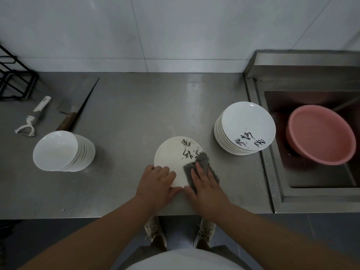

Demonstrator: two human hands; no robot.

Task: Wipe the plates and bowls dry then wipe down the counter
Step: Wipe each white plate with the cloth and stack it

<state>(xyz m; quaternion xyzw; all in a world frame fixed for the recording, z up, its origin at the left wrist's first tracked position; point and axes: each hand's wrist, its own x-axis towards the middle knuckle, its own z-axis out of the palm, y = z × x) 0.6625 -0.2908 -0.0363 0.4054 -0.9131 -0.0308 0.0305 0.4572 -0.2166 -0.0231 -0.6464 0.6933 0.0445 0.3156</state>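
A white plate (171,152) with black brush writing lies flat on the steel counter (126,117), near its front edge. My left hand (157,182) grips the plate's near-left rim, fingers curled over the edge. My right hand (204,184) presses a grey cloth (203,159) flat onto the plate's right side, fingers straight. A tall stack of similar plates (245,127) stands to the right. A tilted stack of white bowls (62,151) sits to the left.
A sink (276,145) at the right holds a pink basin (321,133). A white peeler (33,117) and a cleaver (67,115) lie at the back left beside a black wire rack (13,80). Water drops dot the counter.
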